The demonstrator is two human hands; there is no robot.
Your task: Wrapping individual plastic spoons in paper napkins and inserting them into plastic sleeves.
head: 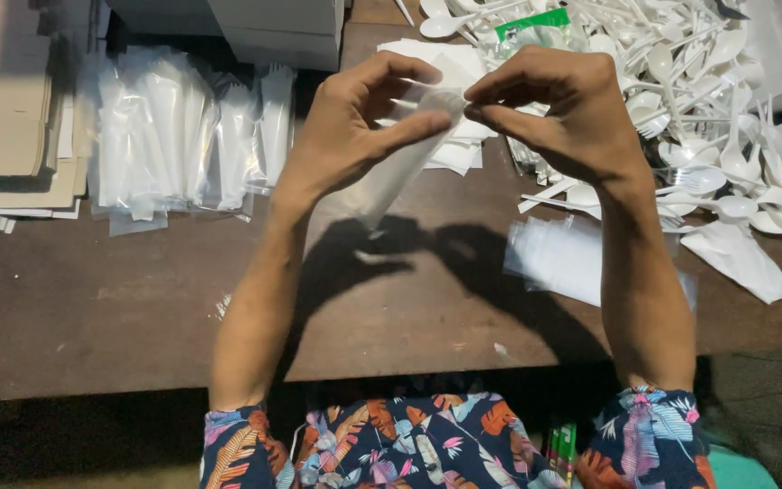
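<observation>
Both my hands are raised above a brown table (92, 308) and pinch the top of one clear plastic sleeve (391, 177) that hangs down and to the left. My left hand (355, 122) grips the sleeve's mouth between thumb and fingers. My right hand (563, 109) pinches the same opening from the right. Something white seems to be inside the sleeve, but I cannot tell what it is.
A stack of filled clear packets (183, 136) lies at the left, beside flat cardboard (6, 100). Loose white plastic spoons and forks (699, 100) are heaped at the right. Empty clear sleeves (563, 258) and white napkins (739, 263) lie near my right forearm. White boxes (273, 32) stand at the back.
</observation>
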